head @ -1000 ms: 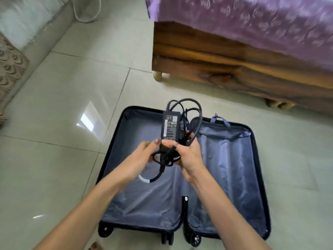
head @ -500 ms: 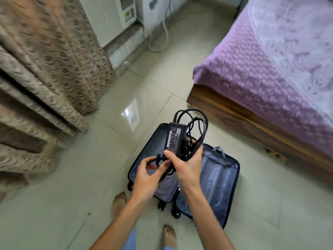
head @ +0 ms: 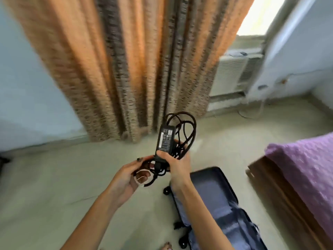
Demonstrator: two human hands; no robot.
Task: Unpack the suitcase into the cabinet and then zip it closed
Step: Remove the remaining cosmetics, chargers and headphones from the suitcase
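Observation:
A black power adapter [head: 165, 139] with a tangle of black cable [head: 183, 134] is held upright in front of me. My right hand [head: 177, 166] grips the adapter's lower end and part of the cable bundle. My left hand [head: 129, 175] holds the loose lower loops of the cable, beside the right hand. The dark blue suitcase [head: 216, 201] lies open on the floor at the lower right, its grey-blue lining showing and nothing visible inside. No cabinet is in view.
A brown patterned curtain [head: 129, 69] hangs straight ahead. A white air cooler [head: 234, 74] stands at the right wall under a window. A wooden bed with a purple cover [head: 302, 168] borders the suitcase on the right. A bare foot [head: 166, 247] shows at the bottom.
My view has swung up and left from the suitcase toward the curtain. Both hands kept the adapter and cable and carried them away from above the suitcase.

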